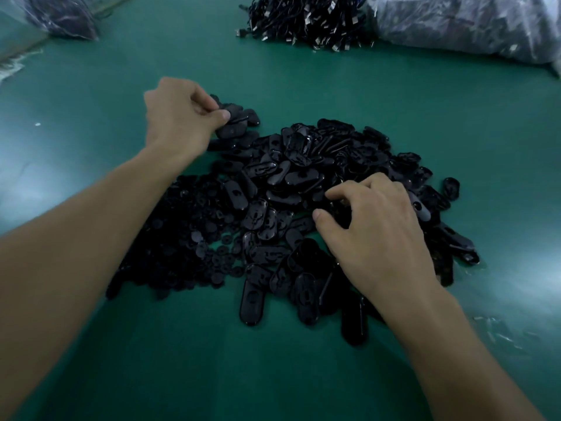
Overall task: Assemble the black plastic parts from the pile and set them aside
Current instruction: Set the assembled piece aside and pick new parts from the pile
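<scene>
Both forearms reach in from the near edge, the left forearm (76, 253) crossing low over the desk (91, 86) and the right forearm (455, 344) coming in from the other side.

Between them spreads the pile (288, 177) of black oval shells, with a flatter heap of small round pieces (188, 244) lying under and just left of the left forearm.

The right hand (373, 226) sits on top of the pile, fingers (334, 194) curled down, with the thumb a little apart from the forefinger. Whether they already hold a shell I cannot tell, as the dark pieces beneath hide it. The shells lie directly under and just ahead of those fingertips, long axes pointing every way. The round pieces are well to their left, closer to the left arm.

The left hand (179, 117) is beyond the pile's far-left corner, its thumb and curled fingers clamped on one oval part (230, 130). That part's long axis runs out to the right of the thumb. It touches a small cluster (243, 115) of like pieces just past the fingertips, probably the set-aside spot. Judging by this, release comes next there, and the right hand is better placed for the next shell.
</scene>
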`<state>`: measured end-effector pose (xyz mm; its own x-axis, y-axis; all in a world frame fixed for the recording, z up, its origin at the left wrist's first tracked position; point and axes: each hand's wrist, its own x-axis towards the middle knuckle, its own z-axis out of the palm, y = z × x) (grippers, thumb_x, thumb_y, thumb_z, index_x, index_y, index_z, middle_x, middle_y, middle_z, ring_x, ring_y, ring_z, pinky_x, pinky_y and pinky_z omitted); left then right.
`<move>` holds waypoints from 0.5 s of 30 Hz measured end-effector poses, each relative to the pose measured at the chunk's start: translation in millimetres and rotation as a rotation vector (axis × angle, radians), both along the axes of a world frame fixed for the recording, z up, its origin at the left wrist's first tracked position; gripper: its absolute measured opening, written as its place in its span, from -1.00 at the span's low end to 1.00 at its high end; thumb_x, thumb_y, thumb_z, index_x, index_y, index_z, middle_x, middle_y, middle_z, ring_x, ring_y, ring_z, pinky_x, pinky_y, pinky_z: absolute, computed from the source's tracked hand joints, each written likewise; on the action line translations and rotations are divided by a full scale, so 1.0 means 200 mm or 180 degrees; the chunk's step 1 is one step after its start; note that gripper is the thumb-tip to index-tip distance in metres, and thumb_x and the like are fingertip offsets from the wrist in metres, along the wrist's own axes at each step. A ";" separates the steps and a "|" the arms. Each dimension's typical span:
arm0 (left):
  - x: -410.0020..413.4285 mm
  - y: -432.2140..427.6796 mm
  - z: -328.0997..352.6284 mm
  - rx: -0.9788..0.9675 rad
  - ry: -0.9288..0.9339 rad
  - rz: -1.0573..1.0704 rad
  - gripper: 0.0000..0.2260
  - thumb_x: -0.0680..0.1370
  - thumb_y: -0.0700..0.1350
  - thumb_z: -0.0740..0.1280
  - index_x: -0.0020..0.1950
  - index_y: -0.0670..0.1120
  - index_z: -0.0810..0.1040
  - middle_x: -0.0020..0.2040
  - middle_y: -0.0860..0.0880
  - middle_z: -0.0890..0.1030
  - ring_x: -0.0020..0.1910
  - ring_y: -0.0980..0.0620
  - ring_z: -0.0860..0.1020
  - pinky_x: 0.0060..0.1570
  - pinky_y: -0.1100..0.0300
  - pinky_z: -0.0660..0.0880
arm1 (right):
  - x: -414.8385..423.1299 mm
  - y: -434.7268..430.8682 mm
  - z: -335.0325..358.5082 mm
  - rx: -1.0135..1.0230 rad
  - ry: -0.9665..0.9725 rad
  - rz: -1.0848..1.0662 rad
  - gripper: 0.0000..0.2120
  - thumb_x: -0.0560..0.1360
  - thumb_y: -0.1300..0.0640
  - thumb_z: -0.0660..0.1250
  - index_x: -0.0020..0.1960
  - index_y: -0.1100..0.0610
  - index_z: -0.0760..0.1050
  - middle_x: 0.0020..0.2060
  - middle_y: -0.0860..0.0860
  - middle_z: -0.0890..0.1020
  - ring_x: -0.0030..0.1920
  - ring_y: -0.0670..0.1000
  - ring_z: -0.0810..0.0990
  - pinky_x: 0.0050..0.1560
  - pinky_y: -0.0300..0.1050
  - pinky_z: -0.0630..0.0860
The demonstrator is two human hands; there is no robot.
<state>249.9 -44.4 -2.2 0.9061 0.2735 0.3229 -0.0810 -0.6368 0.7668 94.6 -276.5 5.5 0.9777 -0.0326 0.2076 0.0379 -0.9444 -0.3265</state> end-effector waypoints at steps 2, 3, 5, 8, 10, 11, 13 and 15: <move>0.00 -0.01 0.00 0.0136 0.0021 -0.0004 -0.85 0.44 0.01 0.57 -0.23 0.07 0.62 -0.35 0.13 0.58 -0.44 0.34 0.51 -0.42 0.53 0.35 | 0.00 0.00 0.01 -0.0120 -0.0041 -0.0064 -0.60 0.55 -0.20 0.29 0.29 -0.01 0.53 0.05 -0.05 0.41 0.19 0.04 0.34 0.22 -0.06 0.31; 0.01 -0.01 0.00 0.0190 0.0022 -0.0024 -0.85 0.44 0.01 0.57 -0.22 0.06 0.62 -0.34 0.13 0.58 -0.41 0.30 0.52 -0.38 0.48 0.36 | -0.01 0.00 0.01 -0.0139 -0.0077 -0.0088 -0.58 0.53 -0.22 0.30 0.28 -0.01 0.54 0.02 -0.06 0.39 0.17 0.04 0.34 0.21 -0.03 0.32; 0.01 -0.01 0.00 0.0249 0.0031 -0.0060 -0.86 0.46 0.01 0.55 -0.20 0.04 0.62 -0.33 0.11 0.59 -0.37 0.26 0.53 -0.33 0.40 0.39 | -0.01 0.00 0.03 -0.0100 -0.0116 -0.0093 -0.60 0.51 -0.21 0.30 0.24 -0.01 0.56 -0.05 -0.07 0.40 0.10 0.04 0.35 0.19 0.00 0.35; 0.00 -0.03 0.00 0.0215 0.0034 -0.0035 -0.86 0.49 0.03 0.52 -0.14 0.03 0.61 -0.30 0.09 0.59 -0.30 0.21 0.55 -0.22 0.30 0.45 | -0.02 0.01 0.04 -0.0013 -0.0023 0.0030 -0.63 0.51 -0.11 0.35 0.27 -0.01 0.55 -0.12 -0.10 0.49 0.06 0.03 0.41 0.15 0.00 0.39; -0.02 -0.04 0.01 0.0144 -0.0041 0.0019 -0.87 0.51 0.05 0.48 -0.11 0.02 0.62 -0.29 0.11 0.57 -0.28 0.23 0.52 -0.17 0.27 0.44 | -0.02 0.01 0.04 0.0136 -0.0009 0.0128 -0.63 0.54 -0.02 0.35 0.32 0.00 0.50 -0.16 -0.12 0.54 0.06 0.05 0.45 0.15 0.00 0.41; -0.04 -0.05 0.02 0.0128 -0.0106 0.0029 -0.88 0.52 0.05 0.46 -0.11 0.03 0.63 -0.29 0.15 0.56 -0.30 0.26 0.51 -0.17 0.31 0.42 | -0.02 0.01 0.03 0.0198 -0.0080 0.0152 -0.64 0.55 0.02 0.35 0.33 0.00 0.49 -0.18 -0.13 0.56 0.05 0.05 0.47 0.14 -0.06 0.36; -0.10 -0.08 0.05 0.0091 -0.0200 -0.0042 -0.89 0.53 0.05 0.42 -0.17 0.09 0.61 -0.30 0.20 0.57 -0.33 0.30 0.51 -0.21 0.42 0.40 | -0.01 0.01 0.03 0.0273 -0.0355 0.0134 -0.69 0.56 0.07 0.37 0.30 0.01 0.52 -0.19 -0.14 0.59 0.00 0.03 0.50 0.01 -0.22 0.14; -0.19 -0.12 0.08 0.0014 -0.0181 -0.0243 -0.85 0.52 0.05 0.43 -0.24 0.11 0.59 -0.32 0.18 0.61 -0.36 0.33 0.53 -0.31 0.51 0.38 | 0.00 0.01 0.02 0.0471 -0.0567 0.0096 -0.77 0.55 0.07 0.42 0.20 0.01 0.57 -0.18 -0.16 0.60 -0.06 -0.05 0.54 -0.06 -0.26 0.21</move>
